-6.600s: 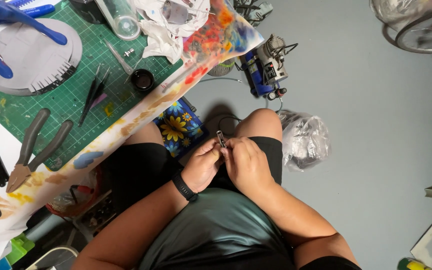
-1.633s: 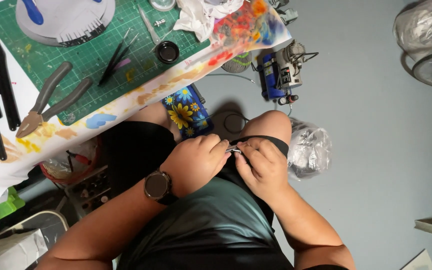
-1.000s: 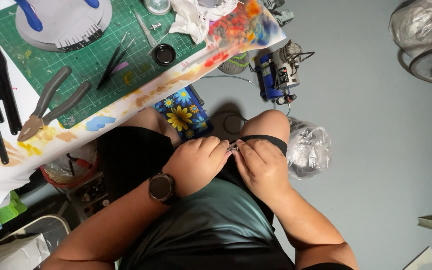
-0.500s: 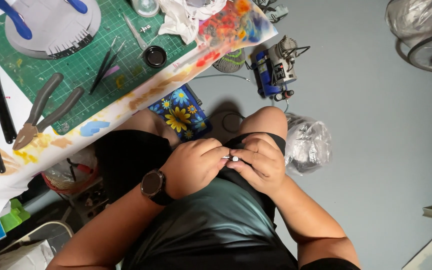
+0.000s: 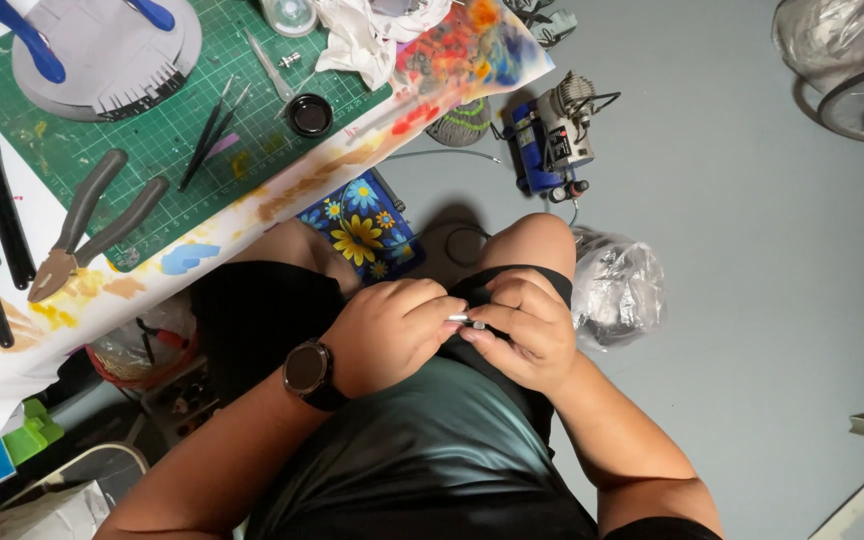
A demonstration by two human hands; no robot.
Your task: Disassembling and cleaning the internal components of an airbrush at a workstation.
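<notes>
Both hands meet over my lap, just below the knees. My left hand (image 5: 392, 330), with a dark watch (image 5: 308, 371) on the wrist, pinches one end of a small silver metal piece (image 5: 466, 321). My right hand (image 5: 524, 328) closes its fingers around the other end. Most of the piece is hidden between the fingertips. I sit beside a worktable (image 5: 142, 290) whose paint-stained edge runs diagonally at the upper left.
On the green cutting mat (image 5: 152, 140) lie grey-handled pliers (image 5: 87, 220), tweezers (image 5: 207, 135), a small black cup (image 5: 309, 115) and a grey disc with blue clamps (image 5: 102, 45). A blue compressor (image 5: 552, 145), a clear plastic bag (image 5: 617, 290) and a flowered cushion (image 5: 357, 225) sit on the floor.
The view has drifted slightly. My hands stay together at my lap, working the small metal piece, which earlier stood upright and now lies sideways between the fingertips.
</notes>
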